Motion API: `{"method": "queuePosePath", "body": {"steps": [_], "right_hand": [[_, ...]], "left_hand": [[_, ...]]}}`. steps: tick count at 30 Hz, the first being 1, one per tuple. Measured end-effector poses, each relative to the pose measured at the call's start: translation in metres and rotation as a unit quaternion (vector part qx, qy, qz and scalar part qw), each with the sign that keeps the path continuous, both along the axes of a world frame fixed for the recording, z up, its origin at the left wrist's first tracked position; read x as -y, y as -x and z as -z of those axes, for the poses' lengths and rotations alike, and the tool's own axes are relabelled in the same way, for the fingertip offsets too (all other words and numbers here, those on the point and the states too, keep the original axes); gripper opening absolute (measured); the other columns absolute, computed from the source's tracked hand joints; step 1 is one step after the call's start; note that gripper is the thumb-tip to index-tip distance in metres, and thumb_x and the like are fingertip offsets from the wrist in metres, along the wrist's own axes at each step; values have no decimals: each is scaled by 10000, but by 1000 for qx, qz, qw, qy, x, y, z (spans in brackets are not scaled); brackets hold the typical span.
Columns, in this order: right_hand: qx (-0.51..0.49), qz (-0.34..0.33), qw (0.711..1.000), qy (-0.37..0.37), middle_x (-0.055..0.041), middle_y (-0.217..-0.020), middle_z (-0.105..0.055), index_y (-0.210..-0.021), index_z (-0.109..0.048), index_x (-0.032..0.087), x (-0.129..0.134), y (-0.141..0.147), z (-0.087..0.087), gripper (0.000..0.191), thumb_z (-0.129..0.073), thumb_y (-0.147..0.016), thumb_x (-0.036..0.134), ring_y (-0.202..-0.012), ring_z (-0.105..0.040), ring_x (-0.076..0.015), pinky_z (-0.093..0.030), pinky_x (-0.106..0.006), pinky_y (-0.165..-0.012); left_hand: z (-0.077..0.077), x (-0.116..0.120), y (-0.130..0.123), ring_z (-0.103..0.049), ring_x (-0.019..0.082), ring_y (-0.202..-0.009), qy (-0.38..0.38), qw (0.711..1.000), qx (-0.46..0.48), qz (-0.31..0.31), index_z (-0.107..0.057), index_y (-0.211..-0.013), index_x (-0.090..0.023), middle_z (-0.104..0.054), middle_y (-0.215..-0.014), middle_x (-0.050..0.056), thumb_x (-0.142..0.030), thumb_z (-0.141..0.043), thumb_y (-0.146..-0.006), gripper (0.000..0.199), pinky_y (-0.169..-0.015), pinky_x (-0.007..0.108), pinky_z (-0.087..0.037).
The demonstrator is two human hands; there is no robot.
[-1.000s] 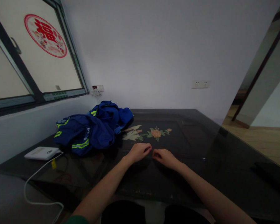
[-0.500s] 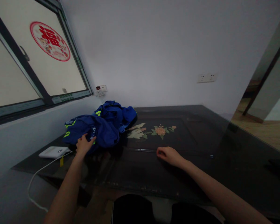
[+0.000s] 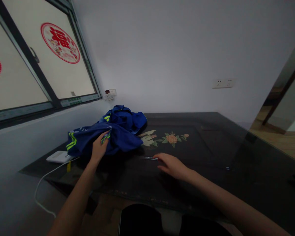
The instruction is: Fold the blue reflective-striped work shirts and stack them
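A crumpled blue garment (image 3: pixel 123 134) with neon yellow-green stripes lies in a heap on the left part of the dark glossy table (image 3: pixel 186 196). My left hand (image 3: pixel 100 147) grips a fold of it near its front, fingers closed on the cloth and partly hidden by it. Over the middle of the table is my right hand (image 3: pixel 172 165), holding nothing, with thumb and fingers apart and pointing left toward the garment. I cannot tell which kind of clothing it is, as it is bunched up.
Left of the garment lies a white power bank (image 3: pixel 57 157) with a white cable (image 3: pixel 36 193) hanging over the table edge. A flower-and-bird design (image 3: pixel 171 138) decorates the tabletop. A window (image 3: pixel 71 75) stands at the left, and wall sockets (image 3: pixel 223 83) are at the back.
My left hand has taken hold of the garment and lifted a fold of it rightward, spreading the cloth. My right hand has opened and shifted slightly left. The view has turned a little left.
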State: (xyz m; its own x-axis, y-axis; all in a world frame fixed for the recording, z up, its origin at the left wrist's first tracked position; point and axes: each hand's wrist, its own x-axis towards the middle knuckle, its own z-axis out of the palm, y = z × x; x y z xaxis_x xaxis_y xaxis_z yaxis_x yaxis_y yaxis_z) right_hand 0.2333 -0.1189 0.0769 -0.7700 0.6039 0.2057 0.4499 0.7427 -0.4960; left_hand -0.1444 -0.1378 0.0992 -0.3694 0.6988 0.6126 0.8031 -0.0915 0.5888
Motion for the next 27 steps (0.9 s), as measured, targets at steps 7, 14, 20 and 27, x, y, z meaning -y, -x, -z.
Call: {"method": "queuePosePath", "body": {"steps": [7,14,20,27], "right_hand": [[-135,47,989,-26,-112,-1374,-449,-1413,-364,252,-4,8,4,727,-675,-758,200,-1289,-405,-252,-359,-454,-1062],[-205,75,973,79,-130,-1228,-600,-1197,-582,170,-1,-40,23,390,-559,-818,263,-1137,-551,-273,-426,-445,-999],[-250,118,949,155,-74,-917,-719,-893,-706,184,41,-101,-23,312,-566,-813,452,-904,-640,-262,-515,-380,-841],[-240,155,927,242,-65,-938,-717,-983,-699,203,39,-145,-40,465,-617,-756,601,-821,-659,-233,-545,-368,-780]], "left_hand": [[-18,-4,-140,-555,217,-1191,70,931,-66,353,-604,-1244,-180,-620,-1281,84,-222,-455,-904,374,-1084,393,-377],[-52,41,-237,-533,227,-1125,88,861,0,501,-402,-1434,-275,-559,-1293,77,-329,-591,-884,584,-1014,399,-432],[-90,62,-215,-578,215,-1069,30,824,272,496,-506,-1330,-261,-585,-1223,74,-346,-555,-888,453,-876,342,-527],[-80,66,-213,-531,237,-1181,48,858,214,465,-621,-1113,-233,-592,-1241,70,-323,-598,-850,278,-965,381,-492]]}}
